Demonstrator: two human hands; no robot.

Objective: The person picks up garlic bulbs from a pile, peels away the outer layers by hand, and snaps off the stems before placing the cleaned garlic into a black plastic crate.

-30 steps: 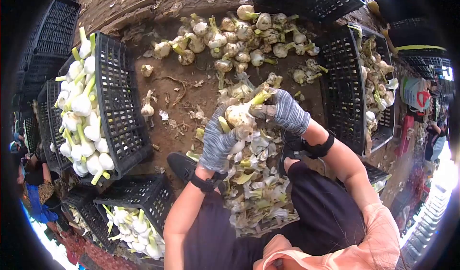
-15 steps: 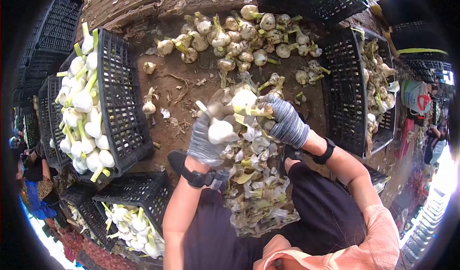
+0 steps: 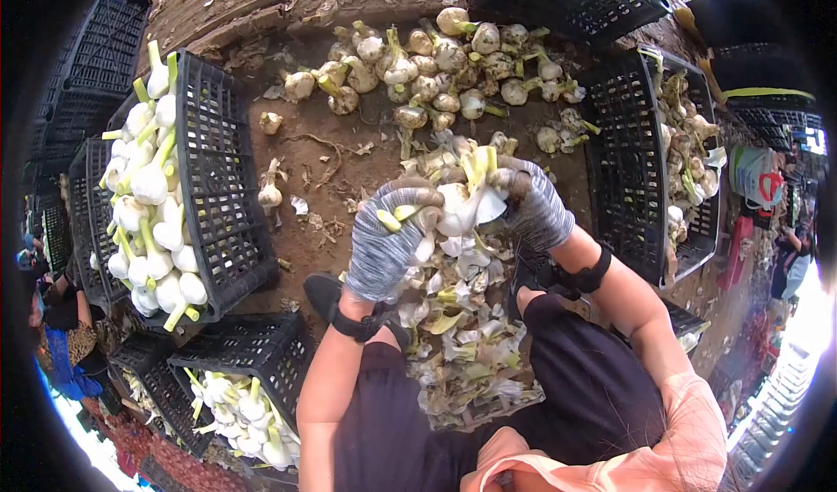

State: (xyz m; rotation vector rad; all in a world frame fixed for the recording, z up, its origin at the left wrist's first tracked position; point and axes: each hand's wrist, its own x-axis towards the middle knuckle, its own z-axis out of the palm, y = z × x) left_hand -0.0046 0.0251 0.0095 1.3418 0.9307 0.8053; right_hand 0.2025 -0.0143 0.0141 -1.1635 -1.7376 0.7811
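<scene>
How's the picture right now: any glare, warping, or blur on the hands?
Head view: glare washes out the far right and lower-left edges; head view: fisheye-like warping, black corners, outer crates seemingly tilted; head view: left hand, right hand and held garlic fairly clear, no heavy blur.

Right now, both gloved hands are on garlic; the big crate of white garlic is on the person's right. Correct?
Wrong side: the head view shows the big crate of white garlic on the person's left. Left hand and right hand, both gloved, are on garlic.
</scene>
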